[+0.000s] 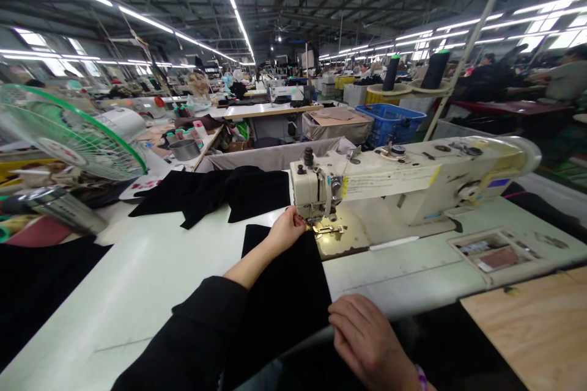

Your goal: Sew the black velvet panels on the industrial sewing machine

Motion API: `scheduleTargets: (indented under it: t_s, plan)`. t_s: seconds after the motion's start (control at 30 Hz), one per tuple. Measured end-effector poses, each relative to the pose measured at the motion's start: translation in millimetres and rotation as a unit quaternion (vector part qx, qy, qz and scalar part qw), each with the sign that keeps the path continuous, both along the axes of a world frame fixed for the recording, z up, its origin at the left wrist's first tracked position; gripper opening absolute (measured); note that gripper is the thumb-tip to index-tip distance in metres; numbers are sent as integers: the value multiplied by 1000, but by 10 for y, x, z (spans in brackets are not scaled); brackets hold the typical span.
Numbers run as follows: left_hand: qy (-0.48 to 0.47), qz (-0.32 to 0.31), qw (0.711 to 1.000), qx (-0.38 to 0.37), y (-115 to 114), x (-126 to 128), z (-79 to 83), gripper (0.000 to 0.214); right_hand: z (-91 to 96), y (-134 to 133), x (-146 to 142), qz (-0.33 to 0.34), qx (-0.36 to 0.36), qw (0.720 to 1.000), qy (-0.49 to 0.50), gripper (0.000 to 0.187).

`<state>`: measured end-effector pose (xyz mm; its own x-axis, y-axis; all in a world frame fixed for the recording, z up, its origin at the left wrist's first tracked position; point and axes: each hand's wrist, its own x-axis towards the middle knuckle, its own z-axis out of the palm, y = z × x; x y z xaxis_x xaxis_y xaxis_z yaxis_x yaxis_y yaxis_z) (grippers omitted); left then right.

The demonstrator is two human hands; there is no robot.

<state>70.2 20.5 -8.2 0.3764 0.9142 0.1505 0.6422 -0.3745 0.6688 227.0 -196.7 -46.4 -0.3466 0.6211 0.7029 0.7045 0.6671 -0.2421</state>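
A black fabric piece [284,293] lies on the pale sewing table and hangs over its front edge, its far right corner beside the needle area of a white sewing machine [376,177]. My left hand [288,231] is at the machine's presser foot, thumb and fingers pinched together; what is between them is too small to make out. Lower down, my right hand [367,336] has its fingers curled closed at the fabric's right edge, near the table's front. More black cut pieces [220,189] lie behind the left hand.
At the left stand a green-rimmed fan [73,131] and a steel flask [64,208]. Black thread cones [435,70] sit on a stand behind the machine, near a blue basket [389,122]. A wooden board [536,324] is at the lower right. Several people work farther back.
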Motion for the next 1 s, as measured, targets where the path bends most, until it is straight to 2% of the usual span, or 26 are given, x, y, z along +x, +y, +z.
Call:
scheduleTargets:
  t_s: [0.07,0.13,0.17,0.2,0.27,0.3,0.37,0.4,0.53,0.67,1.0]
  plan:
    - [10,25,999,33,-144,-4,74,23,-5,-9,11,8,-13,1000,2,22]
    - [46,36,994,90,-432,-40,143,27,-2,-21,22,17,-24,1000,4,24]
    - [73,18,990,116,-623,-73,163,26,4,-26,27,22,-28,999,5,25]
    - [108,-27,984,137,-831,-116,168,20,11,-26,31,27,-31,999,5,26]
    - [150,-178,964,127,-1232,-221,126,7,29,-10,35,30,-43,999,7,28]
    - [163,-232,948,143,-1393,-276,85,12,38,9,35,29,-51,998,8,29]
    - [179,-284,920,201,-1584,-373,-9,30,57,70,31,24,-64,998,11,29]
    - [187,-289,911,227,-1609,-408,-48,37,66,110,29,20,-70,997,11,29]
    - [197,-287,905,245,-1413,-456,-95,38,106,306,24,2,-94,996,-2,27]
    - [187,-289,906,247,-1143,-441,-56,37,144,515,23,-37,-108,993,-23,22]
    - [192,-268,919,216,-677,-397,63,33,193,1029,-22,-109,-111,982,-110,17]
